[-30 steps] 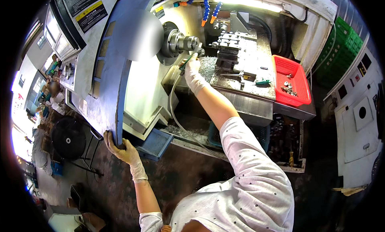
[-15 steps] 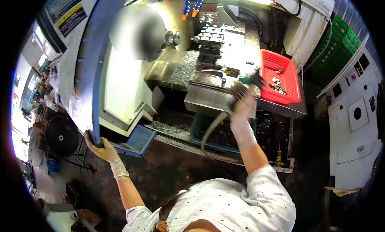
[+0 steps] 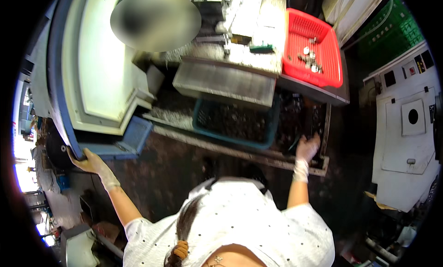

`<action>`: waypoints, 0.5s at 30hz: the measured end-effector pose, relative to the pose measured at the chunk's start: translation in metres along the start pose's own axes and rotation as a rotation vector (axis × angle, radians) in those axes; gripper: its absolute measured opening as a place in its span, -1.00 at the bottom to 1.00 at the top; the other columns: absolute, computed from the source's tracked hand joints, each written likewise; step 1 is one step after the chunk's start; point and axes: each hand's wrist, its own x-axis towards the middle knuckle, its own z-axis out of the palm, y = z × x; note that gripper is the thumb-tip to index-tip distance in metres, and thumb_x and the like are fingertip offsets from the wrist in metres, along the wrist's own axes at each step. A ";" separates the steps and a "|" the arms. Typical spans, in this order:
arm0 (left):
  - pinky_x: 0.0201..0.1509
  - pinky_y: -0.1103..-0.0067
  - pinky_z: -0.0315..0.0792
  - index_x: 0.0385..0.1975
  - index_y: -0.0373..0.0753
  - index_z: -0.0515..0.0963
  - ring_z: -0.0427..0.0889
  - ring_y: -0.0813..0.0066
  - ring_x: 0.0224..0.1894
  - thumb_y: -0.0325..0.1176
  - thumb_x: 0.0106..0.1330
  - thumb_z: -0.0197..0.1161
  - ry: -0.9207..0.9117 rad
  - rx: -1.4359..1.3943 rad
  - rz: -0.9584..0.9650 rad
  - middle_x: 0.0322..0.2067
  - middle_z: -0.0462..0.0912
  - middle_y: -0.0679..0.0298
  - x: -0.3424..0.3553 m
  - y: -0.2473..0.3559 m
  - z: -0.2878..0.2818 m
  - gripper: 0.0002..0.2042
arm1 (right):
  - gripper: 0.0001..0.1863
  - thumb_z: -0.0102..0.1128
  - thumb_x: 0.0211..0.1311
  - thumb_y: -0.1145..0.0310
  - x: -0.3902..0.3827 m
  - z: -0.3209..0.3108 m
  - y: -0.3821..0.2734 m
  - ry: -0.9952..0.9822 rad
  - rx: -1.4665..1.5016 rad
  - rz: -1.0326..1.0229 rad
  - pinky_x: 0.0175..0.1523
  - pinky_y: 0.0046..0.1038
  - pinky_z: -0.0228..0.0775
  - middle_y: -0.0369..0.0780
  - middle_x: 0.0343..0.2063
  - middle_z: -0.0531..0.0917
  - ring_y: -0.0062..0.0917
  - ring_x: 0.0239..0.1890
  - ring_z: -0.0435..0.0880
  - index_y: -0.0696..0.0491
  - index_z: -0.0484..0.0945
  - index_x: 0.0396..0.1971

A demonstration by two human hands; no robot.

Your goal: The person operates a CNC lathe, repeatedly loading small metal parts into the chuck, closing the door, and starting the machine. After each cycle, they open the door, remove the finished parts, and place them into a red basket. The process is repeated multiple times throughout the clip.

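At the left, my gloved left hand (image 3: 90,163) is closed round the lower edge of the machine's blue door (image 3: 62,108). My gloved right hand (image 3: 308,147) is lowered over the dark tray (image 3: 326,128) under the machine, near its front right corner. Its fingers are curled; what they hold, if anything, is hidden. A thin teal piece sticks out beside it. On the machine bed lies a green-handled thing (image 3: 262,49), apart from both hands.
A red plastic basket (image 3: 339,66) with several small metal parts stands right of the bed. Below the metal ledge (image 3: 224,82) sits a teal basket (image 3: 203,124) of dark pieces. A blue step-like panel (image 3: 138,135) juts out near the door. A white cabinet (image 3: 401,161) stands right.
My right hand has let go of the green-handled thing, now on the bed, and dropped to the tray corner, where a yellow-handled tool showed before. My left hand stays on the door edge.
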 end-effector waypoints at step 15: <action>-0.07 0.54 0.12 -0.25 -0.35 0.23 0.26 0.37 -0.16 -0.52 -0.07 -0.04 -0.005 0.248 -0.043 -0.25 0.29 0.13 0.011 -0.002 -0.009 -0.69 | -0.60 -0.11 -0.08 0.16 0.029 0.208 -0.152 -0.518 -0.013 -0.549 -0.09 -0.49 0.09 -0.08 -0.25 0.34 -0.40 -0.15 0.25 0.12 0.31 -0.26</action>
